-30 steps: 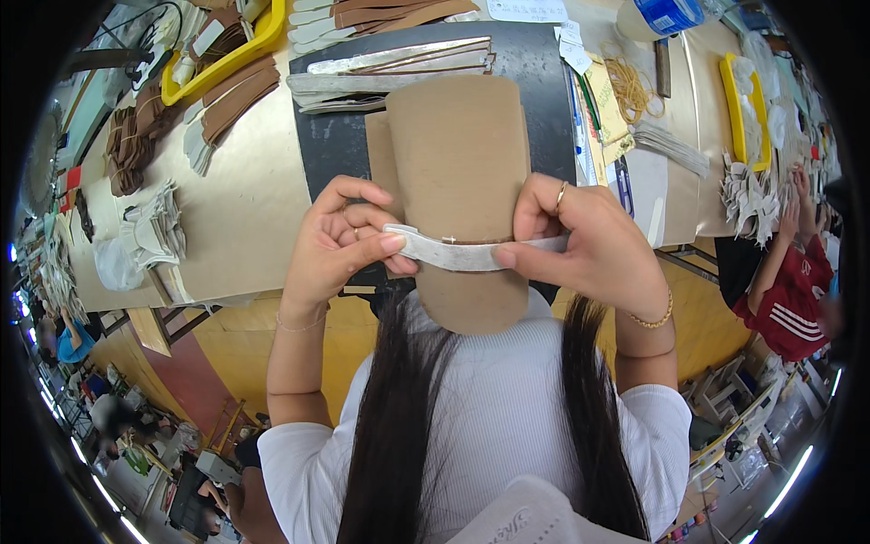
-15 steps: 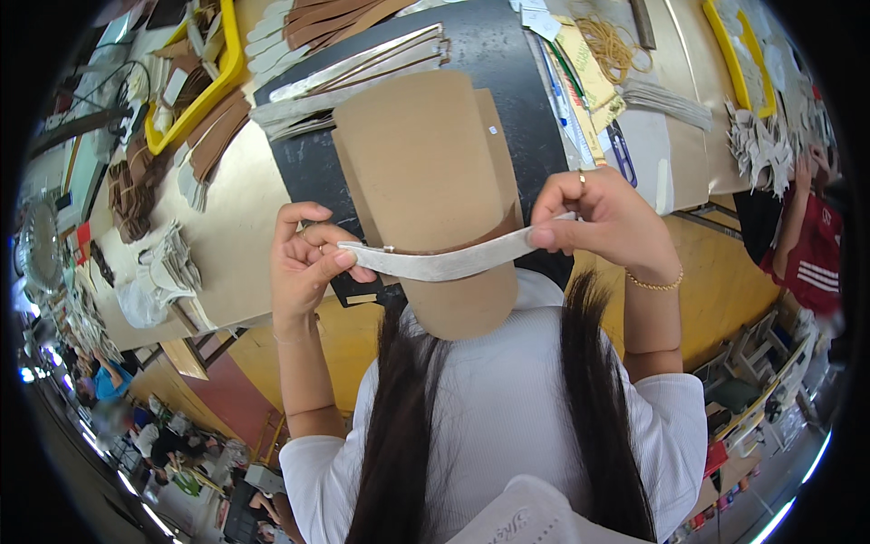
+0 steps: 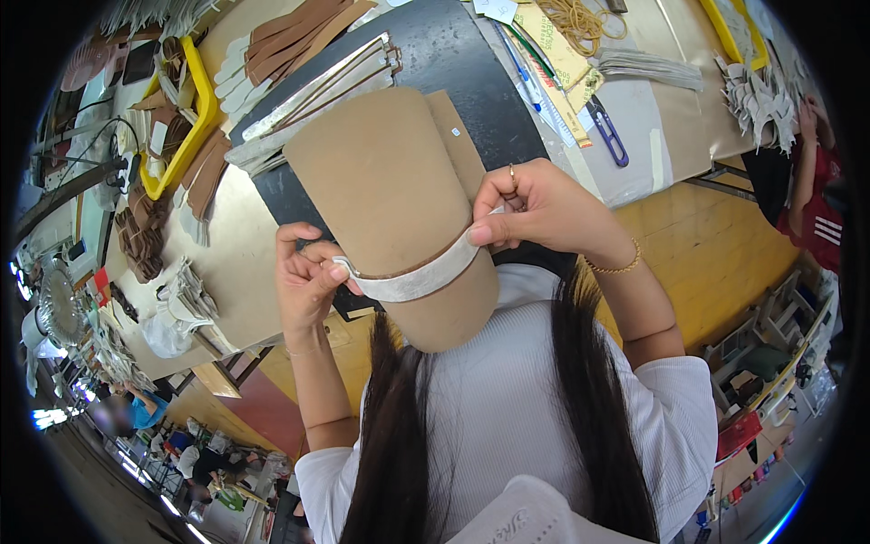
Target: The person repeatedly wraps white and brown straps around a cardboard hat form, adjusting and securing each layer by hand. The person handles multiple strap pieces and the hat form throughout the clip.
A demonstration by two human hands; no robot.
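Note:
A strip, pale on its outer face with a brown edge, is stretched between my hands. It bends around the front of a rounded tan board and appears to lie against it. My left hand pinches one end between thumb and fingers, beside the board's left edge. At the other end, my right hand pinches the strip with thumb and forefinger near the right edge. The board's near end reaches my chest. A second flat tan piece shows behind it, over a black mat.
Bundled strips lie on the mat's far left. Purple thread snips, pens and rubber bands are at far right. A yellow basket holds pieces at left. Another person in a red shirt is at right.
My right hand has moved left, closer to my left hand. The strip now curves more tightly around the board. The whole scene has tilted slightly in view.

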